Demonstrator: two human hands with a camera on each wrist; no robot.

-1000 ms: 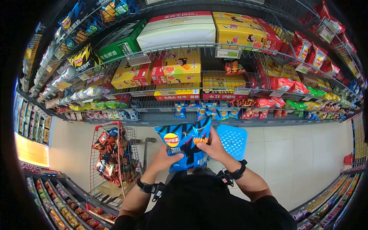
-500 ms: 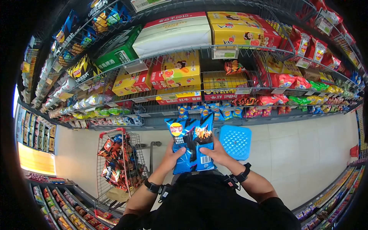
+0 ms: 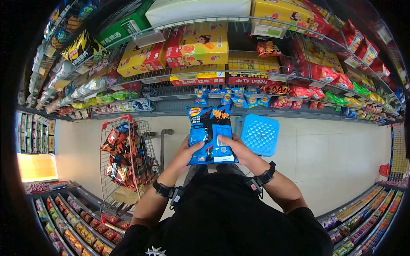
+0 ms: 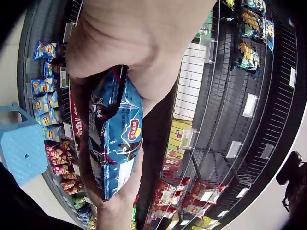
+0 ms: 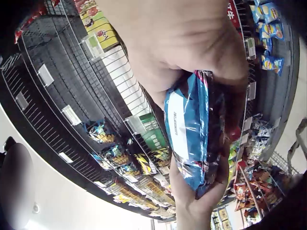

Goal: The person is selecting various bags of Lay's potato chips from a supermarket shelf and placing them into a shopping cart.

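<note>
A blue and black bag of potato chips [image 3: 212, 135] is held in front of the body, its printed panel with text and a barcode facing up. My left hand [image 3: 188, 152] grips its left edge, thumb lying on the panel. On the opposite edge my right hand [image 3: 240, 150] has the same hold, thumb beside the barcode. The left wrist view shows the bag [image 4: 120, 139] from its side, plump and sealed. In the right wrist view a white label strip on the bag [image 5: 177, 124] shows; the fingers beneath are mostly hidden.
A wire shopping cart [image 3: 149, 147] with red and black snack bags [image 3: 119, 170] stands to the left. To the right on the floor is a blue plastic stool [image 3: 259, 134]. Ahead, wire shelves hold yellow drink boxes [image 3: 198, 45] and small blue chip bags [image 3: 252, 101].
Both hands have turned the bag from a slant to nearly straight, bringing the text and barcode panel into view. The head view has shifted, so shelves and bag appear higher.
</note>
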